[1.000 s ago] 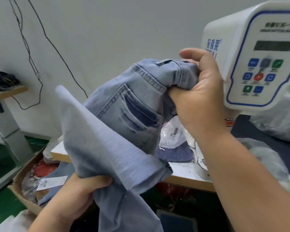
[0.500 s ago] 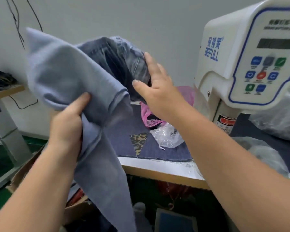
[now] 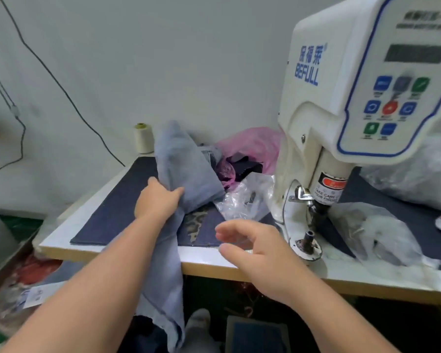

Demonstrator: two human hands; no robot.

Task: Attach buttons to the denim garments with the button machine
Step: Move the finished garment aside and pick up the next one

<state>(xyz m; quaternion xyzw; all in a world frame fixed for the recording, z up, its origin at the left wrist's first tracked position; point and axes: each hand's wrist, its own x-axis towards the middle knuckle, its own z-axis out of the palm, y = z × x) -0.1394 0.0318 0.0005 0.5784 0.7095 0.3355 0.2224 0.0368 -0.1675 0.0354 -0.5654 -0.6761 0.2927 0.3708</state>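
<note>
Head view: left hand (image 3: 156, 200) fingers grip denim garment (image 3: 181, 169) running table-to-floor; right hand (image 3: 260, 250) fingers spread.

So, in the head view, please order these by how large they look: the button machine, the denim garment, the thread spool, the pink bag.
1. button machine, nearest the camera
2. denim garment
3. pink bag, partly hidden
4. thread spool

A thread cone (image 3: 143, 138) is stood upright at the counter's (image 3: 127, 250) back left corner, by the wall. A pink bag (image 3: 252, 145) is seen behind a clear bag (image 3: 245, 197), both left of centre. More clear plastic (image 3: 382, 235) is crumpled at right. Black cables (image 3: 61, 85) are hung on the wall. A cardboard box (image 3: 8, 271) is seen low at left.
</note>
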